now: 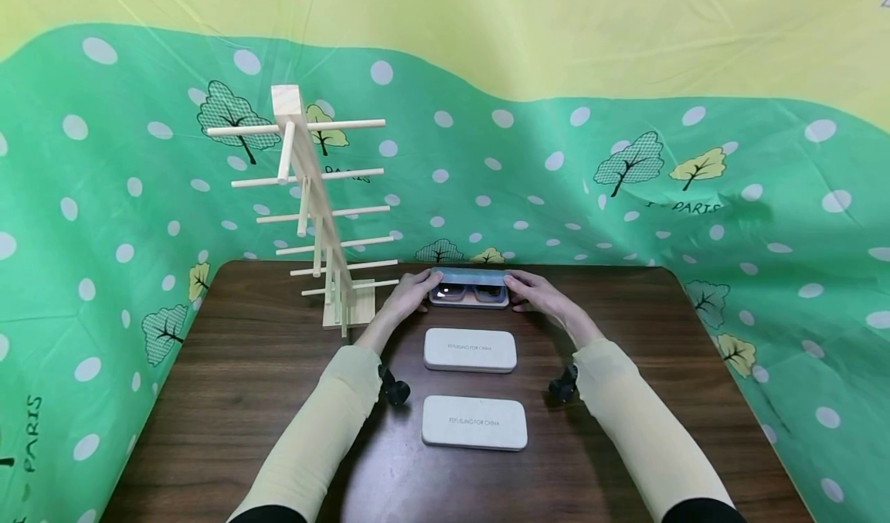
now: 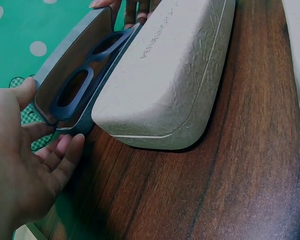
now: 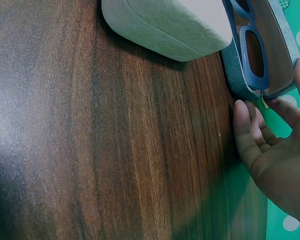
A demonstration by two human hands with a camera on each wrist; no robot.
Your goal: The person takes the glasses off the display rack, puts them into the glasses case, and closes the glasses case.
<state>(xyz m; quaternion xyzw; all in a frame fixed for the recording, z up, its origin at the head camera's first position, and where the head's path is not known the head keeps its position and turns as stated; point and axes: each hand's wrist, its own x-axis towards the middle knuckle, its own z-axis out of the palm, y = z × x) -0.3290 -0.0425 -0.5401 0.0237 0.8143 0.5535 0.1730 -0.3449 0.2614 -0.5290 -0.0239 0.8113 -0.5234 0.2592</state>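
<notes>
A blue glasses case (image 1: 469,276) lies at the back of the table with its lid raised. Dark-lensed glasses with a blue frame (image 2: 84,100) rest inside it. My left hand (image 1: 406,295) holds the case's left end, its thumb at the lid's edge and other fingers by the base. At the opposite end my right hand (image 1: 545,295) grips likewise, thumb on the lid, as the right wrist view also shows. Nearer to me lies a closed white glasses case (image 1: 470,361) with small lettering, and a second white case (image 1: 475,434) lies closer still.
Left of the cases stands a wooden peg rack (image 1: 320,191) with several bare rods, its square base (image 1: 361,304) close to my left hand. A green and yellow patterned cloth (image 1: 542,191) hangs behind the brown wooden table (image 1: 229,399).
</notes>
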